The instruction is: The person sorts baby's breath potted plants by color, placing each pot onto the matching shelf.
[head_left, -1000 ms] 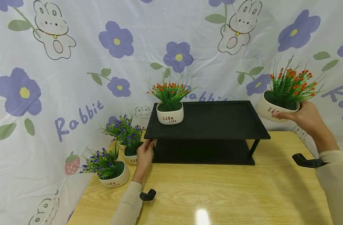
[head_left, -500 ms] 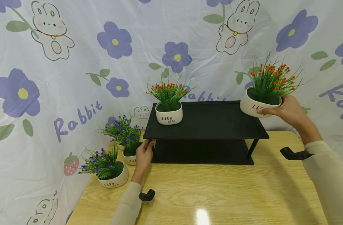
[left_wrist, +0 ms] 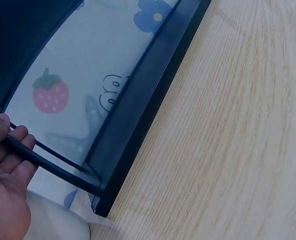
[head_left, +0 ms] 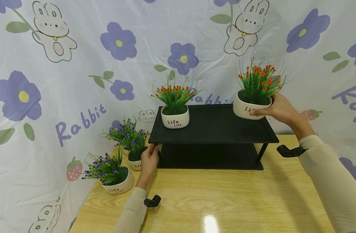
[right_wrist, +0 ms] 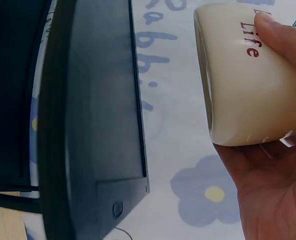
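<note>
My right hand [head_left: 282,108] grips a white "Life" flowerpot [head_left: 250,108] of artificial orange flowers, thumb across its front. The pot hangs over the right end of the black two-tier shelf [head_left: 215,129]; in the right wrist view a gap shows between the pot's base [right_wrist: 205,85] and the shelf top [right_wrist: 105,100]. At the shelf's left front corner, my left hand [head_left: 149,160] holds the slim black post [left_wrist: 52,172], its fingers and thumb around it. A similar pot of orange flowers [head_left: 175,118] stands upright on the top tier's left end.
Left of the shelf, several white pots of purple flowers stand on the wooden table [head_left: 207,194]; the nearest pot [head_left: 119,184] is at the front, and another pot [head_left: 134,163] sits right beside my left hand. A patterned curtain [head_left: 78,64] hangs behind.
My right hand has carried the pot of orange flowers leftward, from beyond the shelf's right edge to above its right end. My left hand has stayed on the post.
</note>
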The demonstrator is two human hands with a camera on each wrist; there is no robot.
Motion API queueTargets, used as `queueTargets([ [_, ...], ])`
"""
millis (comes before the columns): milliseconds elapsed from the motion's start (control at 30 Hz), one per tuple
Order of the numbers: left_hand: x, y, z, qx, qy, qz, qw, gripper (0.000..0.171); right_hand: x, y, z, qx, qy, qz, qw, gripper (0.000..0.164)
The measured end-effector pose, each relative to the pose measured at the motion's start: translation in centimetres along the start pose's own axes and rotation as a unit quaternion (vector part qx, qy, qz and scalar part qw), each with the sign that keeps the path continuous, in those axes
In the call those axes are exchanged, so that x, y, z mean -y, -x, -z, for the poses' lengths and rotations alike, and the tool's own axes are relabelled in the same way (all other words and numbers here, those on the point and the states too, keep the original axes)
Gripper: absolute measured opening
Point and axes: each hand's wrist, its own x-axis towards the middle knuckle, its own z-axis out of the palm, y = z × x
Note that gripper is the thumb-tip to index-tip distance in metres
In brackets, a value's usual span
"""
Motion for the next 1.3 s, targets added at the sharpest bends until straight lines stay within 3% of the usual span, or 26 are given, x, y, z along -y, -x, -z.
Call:
queueTargets([
  [367, 0.0, 0.2, -0.1, 0.010, 0.026, -0.001, 0.9996, 0.027, 0.4, -2.0, -1.6, 0.042, -0.024, 0.019, 0.999, 0.104],
  [667, -0.4, 0.3, -0.2, 0.001, 0.031, 0.012, 0.9995, 0.021, 0.5, -2.9, -2.8, 0.061, -0.010, 0.007, 0.998, 0.109],
  [867, 0.1, 0.1, -0.1, 0.011, 0.018, 0.011, 0.9997, 0.028, -0.2, -3.2, -3.6, 0.074, 0.007, 0.016, 0.997, 0.114],
  [1300, 0.0, 0.0, 0.1, 0.006, 0.010, 0.010, 0.9999, 0.028, -1.3, -3.5, -4.7, 0.108, 0.018, -0.014, 0.994, 0.123],
])
